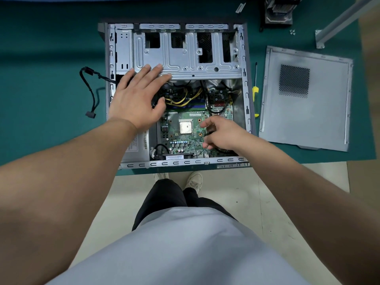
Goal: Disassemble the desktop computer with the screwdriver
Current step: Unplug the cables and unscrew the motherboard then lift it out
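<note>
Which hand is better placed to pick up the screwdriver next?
Right, probably: the screwdriver lies outside the case's right wall, nearer the right hand. The left hand is spread across the case's far-left side.

cooler [280,11] cut off by top edge; left hand [137,99] hides cables and board corner; right hand [221,133] grip unclear; screws [292,32] too small to count
</note>
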The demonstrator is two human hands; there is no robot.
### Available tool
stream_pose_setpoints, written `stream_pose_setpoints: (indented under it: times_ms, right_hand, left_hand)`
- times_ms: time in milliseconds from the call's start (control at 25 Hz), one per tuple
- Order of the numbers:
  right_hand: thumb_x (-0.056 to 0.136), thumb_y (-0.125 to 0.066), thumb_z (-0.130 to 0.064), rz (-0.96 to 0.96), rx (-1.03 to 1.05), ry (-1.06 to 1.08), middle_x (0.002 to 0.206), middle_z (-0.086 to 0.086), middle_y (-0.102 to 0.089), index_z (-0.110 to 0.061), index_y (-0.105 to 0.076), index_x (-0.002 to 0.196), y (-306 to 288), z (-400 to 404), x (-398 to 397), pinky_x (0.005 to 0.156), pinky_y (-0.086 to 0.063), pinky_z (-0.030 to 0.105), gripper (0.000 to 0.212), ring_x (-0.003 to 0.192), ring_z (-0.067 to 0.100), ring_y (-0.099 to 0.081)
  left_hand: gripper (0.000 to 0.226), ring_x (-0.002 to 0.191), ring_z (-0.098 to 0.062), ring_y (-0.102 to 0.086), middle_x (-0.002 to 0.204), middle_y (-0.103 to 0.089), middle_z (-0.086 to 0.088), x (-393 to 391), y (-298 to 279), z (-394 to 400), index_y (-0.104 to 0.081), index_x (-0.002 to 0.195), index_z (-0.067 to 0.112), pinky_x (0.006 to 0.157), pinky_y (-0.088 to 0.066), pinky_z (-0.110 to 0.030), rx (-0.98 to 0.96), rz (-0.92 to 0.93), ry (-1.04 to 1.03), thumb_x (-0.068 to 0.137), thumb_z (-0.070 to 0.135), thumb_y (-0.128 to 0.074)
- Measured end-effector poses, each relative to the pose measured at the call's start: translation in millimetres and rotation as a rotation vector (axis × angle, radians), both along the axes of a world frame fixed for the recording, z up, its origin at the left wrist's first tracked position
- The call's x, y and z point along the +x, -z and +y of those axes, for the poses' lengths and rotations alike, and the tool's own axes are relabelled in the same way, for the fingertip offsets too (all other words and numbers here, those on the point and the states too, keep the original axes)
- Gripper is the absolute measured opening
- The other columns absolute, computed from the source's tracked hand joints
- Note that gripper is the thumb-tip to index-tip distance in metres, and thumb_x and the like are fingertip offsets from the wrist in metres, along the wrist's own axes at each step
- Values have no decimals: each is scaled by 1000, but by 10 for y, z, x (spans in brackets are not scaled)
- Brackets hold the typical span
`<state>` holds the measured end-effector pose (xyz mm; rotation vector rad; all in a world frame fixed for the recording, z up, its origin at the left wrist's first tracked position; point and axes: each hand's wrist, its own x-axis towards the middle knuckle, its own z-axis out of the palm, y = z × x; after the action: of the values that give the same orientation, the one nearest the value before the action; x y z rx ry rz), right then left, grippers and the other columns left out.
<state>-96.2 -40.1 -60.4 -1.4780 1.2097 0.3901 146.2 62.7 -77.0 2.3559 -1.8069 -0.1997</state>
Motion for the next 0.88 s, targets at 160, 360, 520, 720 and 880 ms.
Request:
stream_pose_setpoints:
  times_ms: [160, 360, 520, 720, 880]
  right_hand:
    - [93, -67, 5, -65, 54, 131, 90, 14, -72, -9, -65, 104, -185, -16, -66, 84, -63, 42, 18, 86, 23, -78]
    - [89, -74, -8, -3, -195, -102, 76, 6, -76, -24, -68, 93, -427, 32, -122, 72, -65, 44, 18, 72, 19, -76]
    - [83, -81, -15, -7, -178, -151, 69, 0, -76, -25, -69, 93, -635, 126, -61, 74, -64, 45, 19, 68, 21, -76]
    - [82, -77, 5, -14, 86, -37, 75, 10, -77, -10, -72, 93, -756, 273, 119, 80, -64, 40, 19, 71, 23, -78]
    - [82, -71, 10, -11, 119, 8, 83, 12, -76, -7, -73, 89, -771, 359, 224, 75, -65, 35, 18, 70, 22, -78]
  left_hand:
    - [60, 157, -12, -17, 169, -25, 12, 14, 7, 4, -29, 158, 41, 128, -8, -44, -4, -6, -4, 99, 46, -37]
    - [60, 156, -12, -18, 168, -26, 12, 27, 11, 6, -30, 158, 41, 128, -9, -44, -13, 2, -6, 98, 46, -37]
    - [60, 156, -11, -18, 168, -26, 13, 26, 12, 5, -31, 157, 42, 128, -9, -44, -19, 14, -5, 97, 45, -37]
    - [60, 156, -11, -19, 168, -27, 13, 40, 23, 6, -31, 156, 42, 128, -9, -44, -27, 18, -8, 97, 44, -39]
    - [59, 156, -11, -19, 168, -27, 13, 31, 33, 11, -32, 156, 42, 128, -9, -44, -25, 15, -9, 97, 44, -39]
